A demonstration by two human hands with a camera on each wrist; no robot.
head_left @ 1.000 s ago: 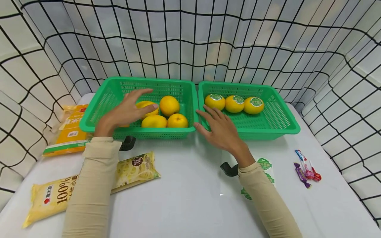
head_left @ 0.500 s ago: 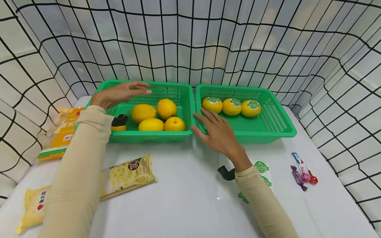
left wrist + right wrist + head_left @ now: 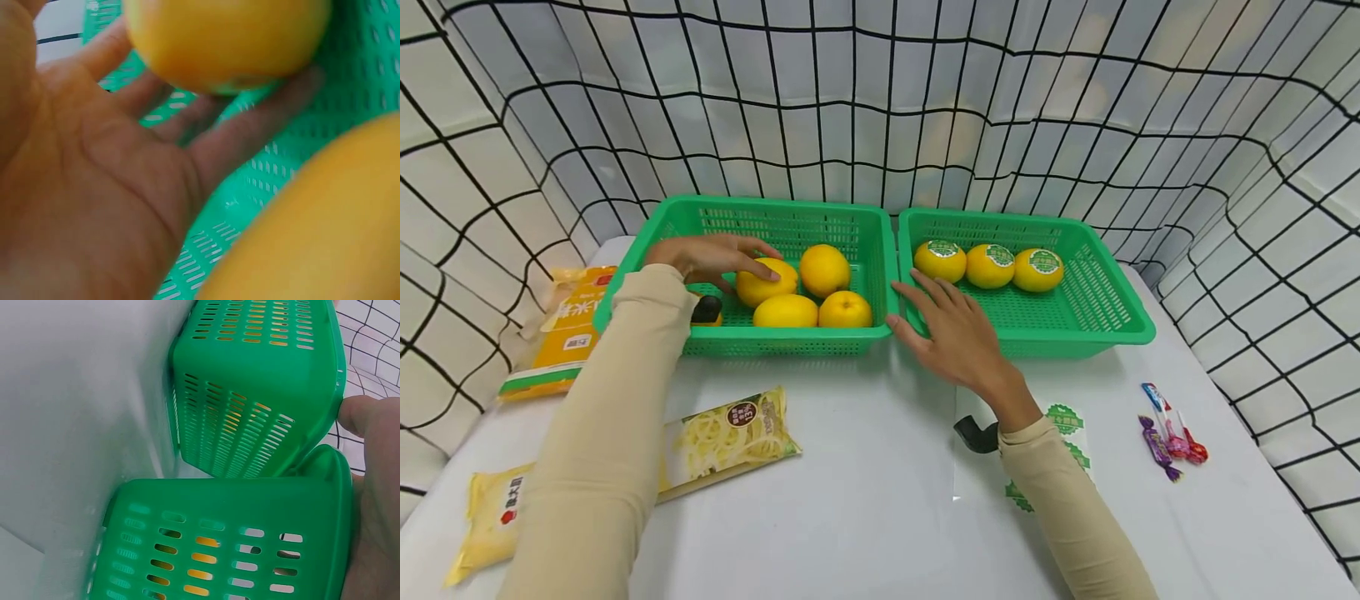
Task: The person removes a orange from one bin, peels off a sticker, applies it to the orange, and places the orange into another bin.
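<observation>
My left hand [image 3: 703, 257] reaches into the left green basket [image 3: 880, 250], its fingers at a yellow orange [image 3: 767, 282]. In the left wrist view that orange [image 3: 228, 44] lies against the outstretched fingers [image 3: 231, 134], apart from the palm. Several more oranges [image 3: 824, 269] lie in this basket; one is partly hidden by the black wrist camera [image 3: 706, 310]. My right hand [image 3: 951, 333] rests over the adjoining rims, fingers on the right green basket [image 3: 1075, 308], thumb [image 3: 356, 415] on the left one. Three oranges with green stickers [image 3: 990, 265] sit in a row there.
A sheet of green stickers [image 3: 1067, 425] lies partly under the right forearm. Small candies [image 3: 1168, 429] are at the right. Noodle packet [image 3: 733, 442], orange rice bag [image 3: 568, 333] and yellow packet [image 3: 490, 517] lie at left. Black netting [image 3: 850, 108] stands behind.
My left hand rose to the left, clear of the oranges, then came down to the rear left orange. The right hand stayed at the basket rims.
</observation>
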